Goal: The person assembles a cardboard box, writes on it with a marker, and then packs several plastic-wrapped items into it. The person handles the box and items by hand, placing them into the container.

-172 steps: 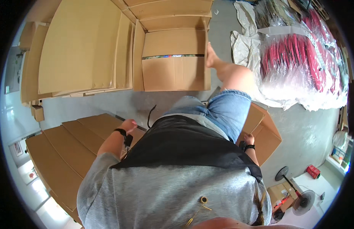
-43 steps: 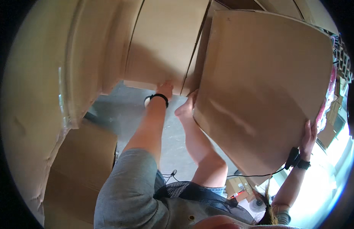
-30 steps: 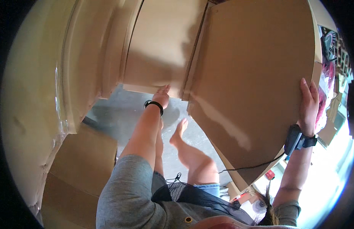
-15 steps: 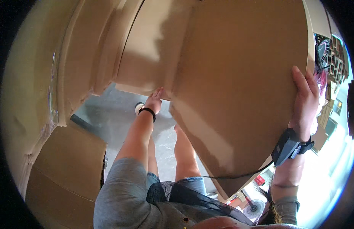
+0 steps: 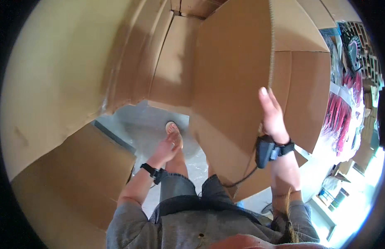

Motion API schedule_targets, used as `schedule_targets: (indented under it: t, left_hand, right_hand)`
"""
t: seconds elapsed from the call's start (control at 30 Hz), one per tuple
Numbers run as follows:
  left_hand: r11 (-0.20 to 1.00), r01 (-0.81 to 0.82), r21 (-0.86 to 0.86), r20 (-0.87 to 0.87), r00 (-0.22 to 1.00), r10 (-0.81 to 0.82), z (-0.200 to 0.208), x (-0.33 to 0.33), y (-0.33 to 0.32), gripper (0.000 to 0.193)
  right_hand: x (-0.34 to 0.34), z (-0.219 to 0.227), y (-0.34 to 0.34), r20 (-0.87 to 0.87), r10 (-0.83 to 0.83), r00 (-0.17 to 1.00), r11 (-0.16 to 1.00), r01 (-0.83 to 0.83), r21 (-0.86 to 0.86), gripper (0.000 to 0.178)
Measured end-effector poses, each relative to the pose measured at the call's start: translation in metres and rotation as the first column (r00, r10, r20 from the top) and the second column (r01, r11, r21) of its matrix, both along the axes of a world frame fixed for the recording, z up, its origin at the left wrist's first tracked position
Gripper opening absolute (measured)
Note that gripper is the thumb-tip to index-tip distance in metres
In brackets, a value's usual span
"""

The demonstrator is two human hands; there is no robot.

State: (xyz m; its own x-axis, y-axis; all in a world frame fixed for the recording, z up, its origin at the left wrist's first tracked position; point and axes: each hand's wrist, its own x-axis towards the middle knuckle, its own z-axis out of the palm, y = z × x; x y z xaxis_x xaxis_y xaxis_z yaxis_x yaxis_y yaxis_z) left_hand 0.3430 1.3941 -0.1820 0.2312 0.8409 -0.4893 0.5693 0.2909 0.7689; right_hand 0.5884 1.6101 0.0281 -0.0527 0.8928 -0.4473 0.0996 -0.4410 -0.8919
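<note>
A large cardboard panel point(image 5: 229, 70) stands upright in front of me, its raw corrugated edge turned toward me. My right hand point(image 5: 274, 118) holds this edge, thumb on the panel's left face and the other fingers partly hidden on the far side. A dark device is strapped on the right wrist, with a cable running down from it. My left hand point(image 5: 169, 147) hangs free of the cardboard over the floor, fingers stretched out and holding nothing. Behind the panel's left side, a narrower cardboard wall point(image 5: 173, 62) joins it at a crease.
Tall cardboard point(image 5: 59, 70) rises close on my left, with a lower brown carton point(image 5: 72, 178) beneath it. More cartons point(image 5: 310, 91) stand right of the panel. Plastic-wrapped pink and red goods point(image 5: 339, 120) hang farther right. My sandalled foot point(image 5: 171, 126) is on the grey floor point(image 5: 134, 120).
The panel has swung leftward with my right hand on its edge, uncovering cartons behind it. My left hand has come off the cardboard's lower edge and drawn back toward me.
</note>
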Motion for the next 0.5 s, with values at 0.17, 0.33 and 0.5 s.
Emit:
schedule_targets:
  t: [0.17,0.33,0.5]
  left_hand:
    - [0.702,-0.065,0.709,0.265,0.947,-0.181,0.208,0.067,0.064,0.051]
    - [0.550,-0.211,0.808,0.318,0.942,-0.106,0.235,0.070,0.071,0.032]
    - [0.815,-0.075,0.575,0.168,0.985,-0.028,0.223,0.056,0.141,0.042]
  right_hand:
    - [-0.041,-0.003,0.001,0.510,0.007,0.860,0.962,-0.146,0.233,0.047]
    - [-0.054,0.025,-0.034,0.103,0.182,0.978,0.974,-0.165,-0.158,0.056]
    - [-0.029,0.002,-0.091,-0.188,0.284,0.940,0.954,-0.297,-0.042,0.067]
